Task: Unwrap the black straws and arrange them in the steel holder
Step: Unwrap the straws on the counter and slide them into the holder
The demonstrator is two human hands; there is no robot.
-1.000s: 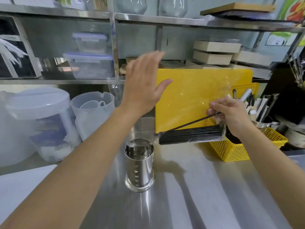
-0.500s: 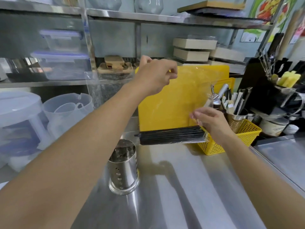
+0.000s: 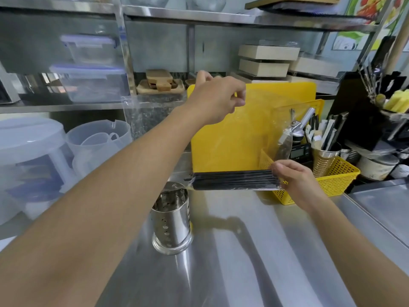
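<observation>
Steel tabletop is bare around the empty steel holder; black straws are pinched, wrapped, by the right hand; clear wrap is pinched by the left hand; unwrapping is barely begun

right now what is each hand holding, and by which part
The right hand grips the bundle of black straws at its right end. The left hand pinches the top edge of the clear plastic wrap.
</observation>
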